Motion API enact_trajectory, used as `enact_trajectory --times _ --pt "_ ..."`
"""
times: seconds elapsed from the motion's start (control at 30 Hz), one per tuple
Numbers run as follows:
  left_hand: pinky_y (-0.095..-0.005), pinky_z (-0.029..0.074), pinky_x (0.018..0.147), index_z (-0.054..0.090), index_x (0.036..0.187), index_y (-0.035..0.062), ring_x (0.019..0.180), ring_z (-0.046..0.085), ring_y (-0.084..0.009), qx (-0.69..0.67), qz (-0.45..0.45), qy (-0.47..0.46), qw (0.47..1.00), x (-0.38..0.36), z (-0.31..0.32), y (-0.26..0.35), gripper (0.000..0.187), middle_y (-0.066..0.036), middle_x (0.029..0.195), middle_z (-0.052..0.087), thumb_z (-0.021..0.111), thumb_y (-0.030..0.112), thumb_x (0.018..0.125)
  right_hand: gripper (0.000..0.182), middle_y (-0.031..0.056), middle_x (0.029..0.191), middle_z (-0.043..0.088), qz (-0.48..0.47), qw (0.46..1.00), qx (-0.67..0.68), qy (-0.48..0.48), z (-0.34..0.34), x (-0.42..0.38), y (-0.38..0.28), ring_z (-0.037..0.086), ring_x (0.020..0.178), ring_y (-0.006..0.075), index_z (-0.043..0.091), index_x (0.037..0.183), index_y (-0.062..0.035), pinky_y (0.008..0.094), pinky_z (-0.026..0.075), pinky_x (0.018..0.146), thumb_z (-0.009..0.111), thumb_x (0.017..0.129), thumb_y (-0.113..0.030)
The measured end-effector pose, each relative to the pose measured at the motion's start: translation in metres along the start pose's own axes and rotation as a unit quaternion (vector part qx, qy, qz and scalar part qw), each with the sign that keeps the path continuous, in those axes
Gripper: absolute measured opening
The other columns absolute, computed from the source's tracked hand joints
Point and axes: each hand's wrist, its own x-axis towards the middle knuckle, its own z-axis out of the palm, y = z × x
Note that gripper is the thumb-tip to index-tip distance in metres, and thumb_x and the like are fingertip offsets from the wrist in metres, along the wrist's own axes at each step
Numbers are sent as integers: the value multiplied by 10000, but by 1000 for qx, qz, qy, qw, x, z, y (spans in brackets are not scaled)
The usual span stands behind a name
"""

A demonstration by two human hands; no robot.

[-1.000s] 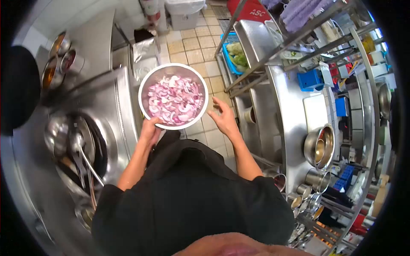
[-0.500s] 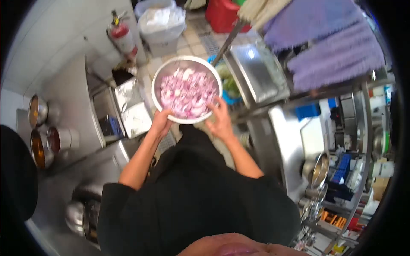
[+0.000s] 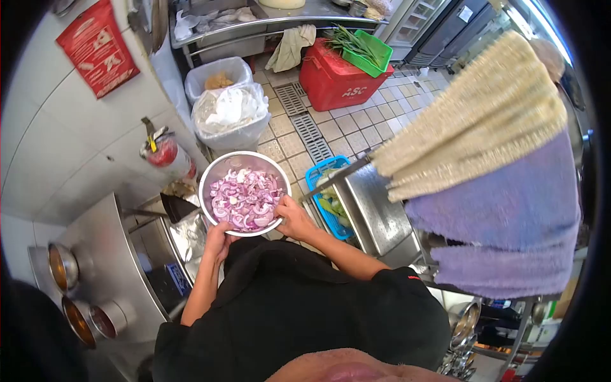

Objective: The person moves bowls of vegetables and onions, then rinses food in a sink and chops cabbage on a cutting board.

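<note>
A round metal bowl (image 3: pixel 244 162) of sliced red onion (image 3: pixel 245 198) is held out in front of my body. My left hand (image 3: pixel 219 239) grips the near left rim, thumb over the edge and fingers hidden beneath. On the near right side, my right hand (image 3: pixel 295 220) is closed on the rim, its bent fingers close to the onion slices. The bowl is tilted a little, so its inside faces me.
Hanging towels (image 3: pixel 487 114) and a steel appliance (image 3: pixel 377 207) stand to the right. Beyond the bowl are a blue basket (image 3: pixel 345 236) of greens, lined bins (image 3: pixel 232 137) and a red cooler (image 3: pixel 328 86). A fire extinguisher (image 3: pixel 168 156) is on the left wall; a steel counter (image 3: pixel 95 242) stands below.
The view has tipped up, showing more floor and the far counter. My right hand, its fingers spread at the rim before, has closed on the bowl.
</note>
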Motion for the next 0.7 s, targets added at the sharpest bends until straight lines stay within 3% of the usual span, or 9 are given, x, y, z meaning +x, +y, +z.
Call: enact_trajectory --times 0.17,0.23,0.37,0.5,0.63,0.7 --pt "-407 629 712 556 1150 -110 844 713 -268 50 -51 -55 996 130 41 64 347 -165 1014 684 546 24 829 240 108 948 546 63 994 16 92 -32 82 42 594 907 311 638 862 -66 385 496 772 789 676 -78" --pt "-403 625 700 532 1195 -100 859 713 -277 87 -101 -99 986 180 69 98 393 -179 1057 676 542 37 827 234 114 942 549 83 984 6 156 -48 111 50 593 903 310 633 845 -59 382 493 764 796 677 -72" --pt "-435 621 771 511 1244 -95 899 712 -287 166 -138 -172 961 266 148 147 442 -188 1092 672 531 59 830 232 122 928 553 116 960 -21 254 -96 161 77 591 896 313 623 823 -45 378 487 756 800 673 -55" --pt "-445 615 778 561 1181 -98 911 708 -287 178 -139 -257 940 353 220 178 386 -181 1058 685 546 83 840 244 128 907 548 158 934 -54 316 -134 209 122 589 879 321 607 804 -39 378 484 755 804 659 -46" --pt "-452 606 813 561 1230 -68 951 707 -289 223 -173 -275 919 461 269 171 424 -165 1118 682 535 112 847 286 128 922 545 162 921 -60 349 -161 247 205 581 921 322 605 795 -58 394 488 803 840 632 -74" --pt "-478 589 850 573 1231 -57 995 695 -311 228 -184 -273 916 479 321 187 448 -163 1137 680 526 159 840 286 129 954 555 174 910 -49 372 -186 273 233 580 938 335 619 807 -74 415 490 818 843 629 -84"
